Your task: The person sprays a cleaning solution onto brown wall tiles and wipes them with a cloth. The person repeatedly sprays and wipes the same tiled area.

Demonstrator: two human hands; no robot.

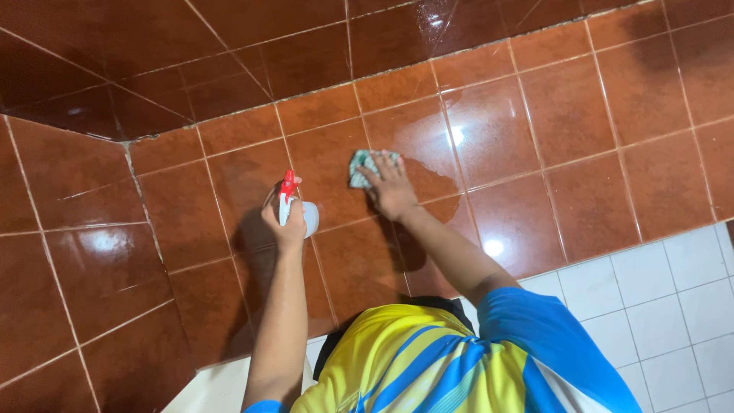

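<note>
The person leans toward a wall of glossy red-brown tiles (581, 115), seen from above, with both arms stretched out. The right hand (391, 187) lies flat, fingers spread, pressing a green and white cloth (365, 167) against the tiles, just below a grout line near the middle of the wall. The left hand (284, 226) is clenched around a white spray bottle (297, 210) with a red trigger head, held upright a little to the left of the cloth and close to the wall, not touching it as far as the view shows.

A darker wet patch (432, 183) spreads to the right of the cloth and down along the forearm, so the tiles there look slick. The likely trouble is slipping: the flat hand bears on wet glazed tile, and a hard push could send the cloth skidding sideways and throw the person off balance. Liquid may also run down toward the white tiles (673, 306) at the lower right, leaving them slippery. The nozzle sits close to the wall and the wiping hand, so a squeeze could splash back. Whether a finger rests on the trigger cannot be told.
</note>
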